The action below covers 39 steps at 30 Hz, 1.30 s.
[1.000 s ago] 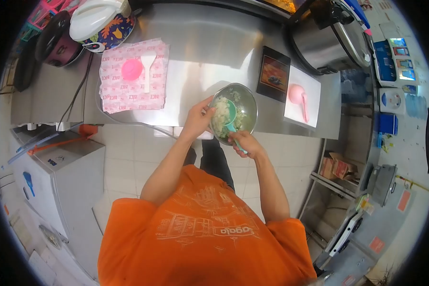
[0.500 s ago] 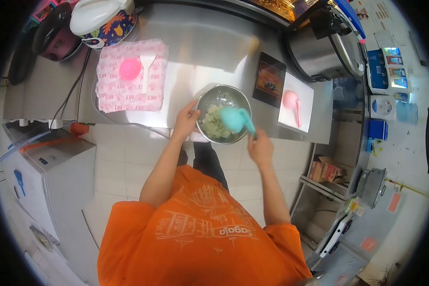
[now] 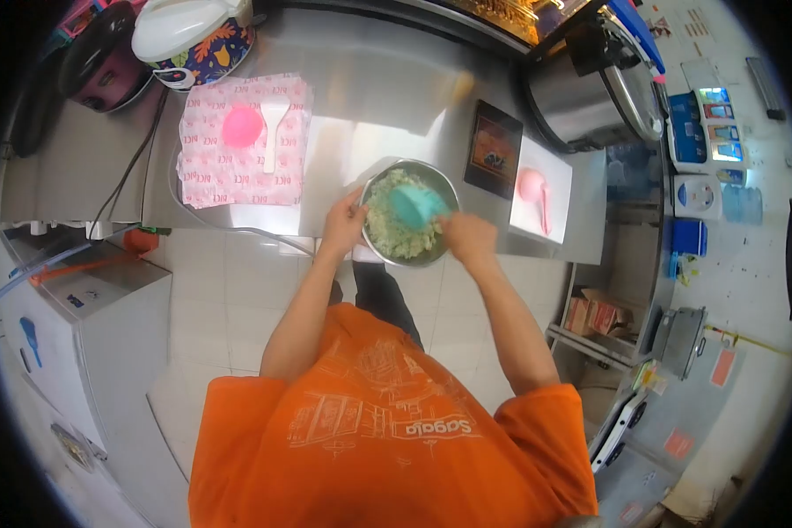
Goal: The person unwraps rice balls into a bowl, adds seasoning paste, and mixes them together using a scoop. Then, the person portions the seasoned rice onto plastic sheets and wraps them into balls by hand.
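A metal bowl stands at the front edge of the steel counter, holding pale greenish-white food that looks like rice. My left hand grips the bowl's left rim, thumb on the rim. My right hand is closed on the handle of a turquoise scoop, whose rounded back faces up over the food inside the bowl. The scoop is slightly blurred, and my fingers hide most of its handle.
Pink-printed paper at the left bears a pink round object and a white spatula. Rightward lie a dark picture card and a pink ladle on a white sheet. Cookers stand behind.
The turquoise scoop has turned bottom up and moved leftward over the food, my right hand with it. The food is spread more widely in the bowl. My left hand stays at the rim.
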Available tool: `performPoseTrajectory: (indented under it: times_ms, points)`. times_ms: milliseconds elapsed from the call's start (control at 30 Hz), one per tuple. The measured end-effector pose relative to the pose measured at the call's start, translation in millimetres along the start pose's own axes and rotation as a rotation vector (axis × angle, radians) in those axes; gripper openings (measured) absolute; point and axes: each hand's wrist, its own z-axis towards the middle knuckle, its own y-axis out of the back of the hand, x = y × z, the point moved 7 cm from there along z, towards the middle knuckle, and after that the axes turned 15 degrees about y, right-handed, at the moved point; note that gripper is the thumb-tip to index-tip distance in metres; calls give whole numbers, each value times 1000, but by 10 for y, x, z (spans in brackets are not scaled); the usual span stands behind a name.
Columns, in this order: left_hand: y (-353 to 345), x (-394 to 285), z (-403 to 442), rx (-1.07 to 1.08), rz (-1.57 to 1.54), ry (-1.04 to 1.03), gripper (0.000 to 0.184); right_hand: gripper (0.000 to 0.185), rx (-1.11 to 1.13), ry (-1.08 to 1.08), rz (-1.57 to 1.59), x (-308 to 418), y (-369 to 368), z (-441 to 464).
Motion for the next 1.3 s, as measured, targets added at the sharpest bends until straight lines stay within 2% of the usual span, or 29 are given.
performPoseTrajectory:
  times_ms: [33, 133, 300, 400, 500, 600, 700, 800, 900, 1000, 1100, 1200, 1300]
  points:
    - [18, -26, 13, 9, -66, 14, 48, 52, -40, -9, -50, -122, 118, -33]
    - [-90, -218, -177, 39, -178, 87, 48, 50, -148, 32, -116, -448, -188, -27]
    - [-306, -456, -335, -5, -185, 135, 50, 49, -39, 30, 244, -21, -754, -583]
    - [-465, -454, -589, -4, -70, 80, 52, 52, 27, 11, 627, 139, -848, -513]
    - [-457, -325, -699, -17, -35, 90, 52, 53, 292, -91, 1062, 218, -801, -575]
    - [-386, -160, -631, -36, -126, 72, 51, 47, 356, -113, 1155, 38, -872, -618]
    - [-242, 25, -391, -13, -88, -7, 51, 41, -279, 119, 577, -258, -560, -608]
    - [-283, -29, -431, 27, -192, 99, 50, 38, -385, -51, 268, -19, -340, -738]
    - [-282, -165, -564, -34, -272, 171, 49, 39, -463, -100, 353, -38, -323, -842]
    - [-169, 333, -174, -44, -132, 75, 49, 41, -89, -135, 801, -364, -527, -703]
    - [-186, 381, -167, -35, -101, 73, 49, 45, 499, -138, 681, 11, -554, -597]
    - [-175, 352, -185, -43, -53, 5, 49, 49, 212, -60, 352, 75, -731, -290]
    - [-221, 261, -255, -1, -219, 43, 49, 50, 146, -131, 348, 132, -647, -173]
